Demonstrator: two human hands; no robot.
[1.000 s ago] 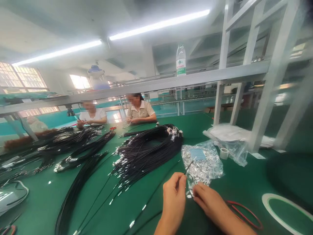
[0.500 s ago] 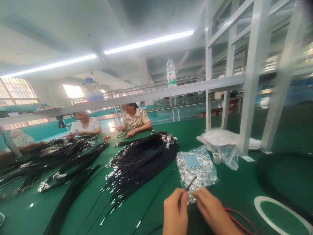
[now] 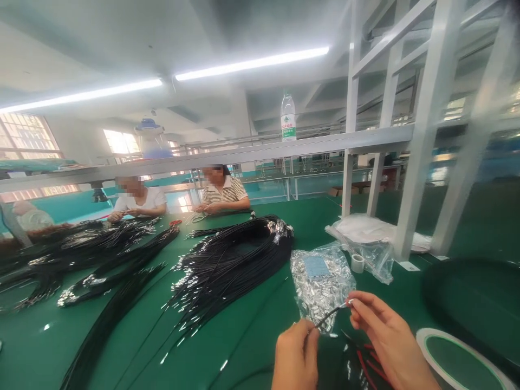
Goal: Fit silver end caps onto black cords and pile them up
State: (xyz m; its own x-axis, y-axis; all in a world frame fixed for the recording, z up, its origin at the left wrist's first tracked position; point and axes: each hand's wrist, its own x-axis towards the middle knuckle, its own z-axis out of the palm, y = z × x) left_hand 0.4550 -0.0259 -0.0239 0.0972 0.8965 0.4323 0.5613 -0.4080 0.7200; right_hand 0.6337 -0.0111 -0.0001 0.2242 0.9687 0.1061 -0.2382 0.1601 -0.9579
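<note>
My left hand (image 3: pixel 296 355) is closed around a thin black cable (image 3: pixel 328 316) near its end, which points up to the right. At the tip of that cable, my right hand (image 3: pixel 385 333) pinches a small silver metal sleeve (image 3: pixel 344 305) between thumb and fingers. How far the sleeve sits over the cable I cannot tell. Just beyond both hands lies a clear plastic bag (image 3: pixel 320 281) full of small silver sleeves, with a blue label on it. A tool with red handles (image 3: pixel 368 362), probably pliers, lies partly hidden under my right hand.
Black cables with silver ends (image 3: pixel 235 265) lie in a large loop, and more bundles (image 3: pixel 117 319) spread leftward. A white tape roll (image 3: pixel 357 263), plastic bags (image 3: pixel 365 235), a white ring (image 3: pixel 422 346) and shelf posts (image 3: pixel 422 162) stand right. Two people (image 3: pixel 223 189) sit opposite.
My right hand has moved right and up from beside the bag, now gripping a silver sleeve at the cable's tip. The cable in my left hand tilts further right. The red handles show more.
</note>
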